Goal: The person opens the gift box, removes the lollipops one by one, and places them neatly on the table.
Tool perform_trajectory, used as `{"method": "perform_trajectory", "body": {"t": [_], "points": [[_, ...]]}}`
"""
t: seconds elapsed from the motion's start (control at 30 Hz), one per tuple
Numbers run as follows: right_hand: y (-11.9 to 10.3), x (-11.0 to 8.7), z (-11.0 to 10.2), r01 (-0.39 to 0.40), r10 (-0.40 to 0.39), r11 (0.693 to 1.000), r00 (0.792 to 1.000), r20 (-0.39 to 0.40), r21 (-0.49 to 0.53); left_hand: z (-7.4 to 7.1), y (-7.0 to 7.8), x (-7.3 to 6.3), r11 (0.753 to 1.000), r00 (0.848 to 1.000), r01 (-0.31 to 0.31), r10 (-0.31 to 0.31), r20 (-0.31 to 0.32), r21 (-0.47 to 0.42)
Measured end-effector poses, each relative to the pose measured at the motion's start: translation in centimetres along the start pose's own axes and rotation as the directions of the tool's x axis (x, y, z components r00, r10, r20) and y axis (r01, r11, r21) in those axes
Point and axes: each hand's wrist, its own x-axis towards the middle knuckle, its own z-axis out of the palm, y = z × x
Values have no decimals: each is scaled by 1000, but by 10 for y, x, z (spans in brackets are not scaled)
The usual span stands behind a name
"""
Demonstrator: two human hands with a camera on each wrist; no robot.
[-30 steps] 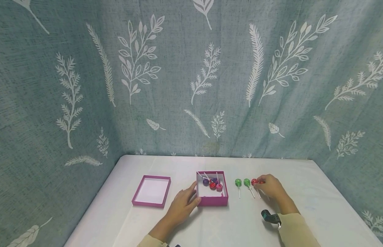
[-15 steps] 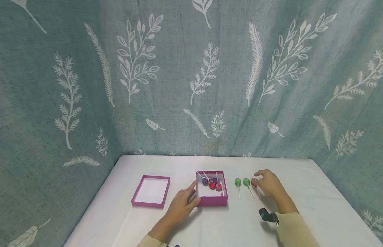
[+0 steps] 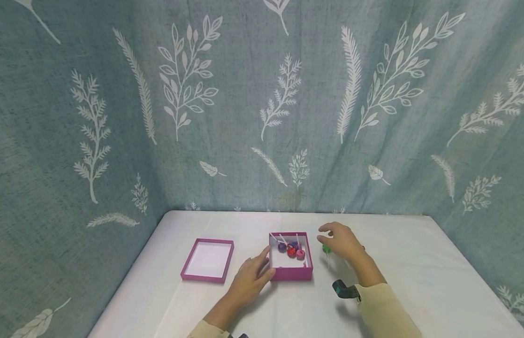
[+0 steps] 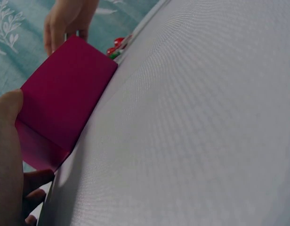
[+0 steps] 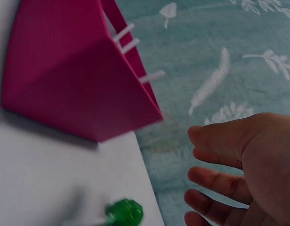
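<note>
From the head, the magenta box [image 3: 292, 274] stands on the white worktop [image 3: 413, 272], holding purple lollipops [image 3: 282, 247], a red lollipop [image 3: 291, 252] and a pink lollipop [image 3: 300, 254], sticks leaning toward its far rim. The left hand [image 3: 250, 277] touches its near-left corner, index finger along the left wall and thumb on the front, the grip spread rather than clamped; presumably this steadies a light box. The matching lid [image 3: 202, 280] lies hollow side up to the left, apart from the box, perhaps to leave the top accessible. The right hand [image 3: 344, 241], thumb and fingers apart with nothing between them, hangs above a green lollipop [image 3: 326, 249] just right of the box, partly covering it; only a red speck [image 3: 363, 247] shows past the wrist, and what else the hand hides cannot be told. The left wrist view meets the box's outer walls, so its contents are out of sight; the right hand's fingertips disappear behind it, and small red lollipops [image 4: 118, 42] peep past the far corner. In the right wrist view, white sticks [image 5: 152, 76] jut over the rim, the candy heads hidden, while a blurred green lollipop is cut off at the lower edge; the grip there is plainly apart.
</note>
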Motion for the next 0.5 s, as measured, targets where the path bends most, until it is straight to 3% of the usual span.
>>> {"method": "perform_trajectory", "body": {"t": [0.37,0.5], "points": [[-8,4,23,12,-12,1000,998,68,7,0,1,0,1000,1000,4,-4,6,4],[-6,5,29,-23,21,1000,996,92,15,-2,2,0,1000,1000,10,-10,7,0]]}}
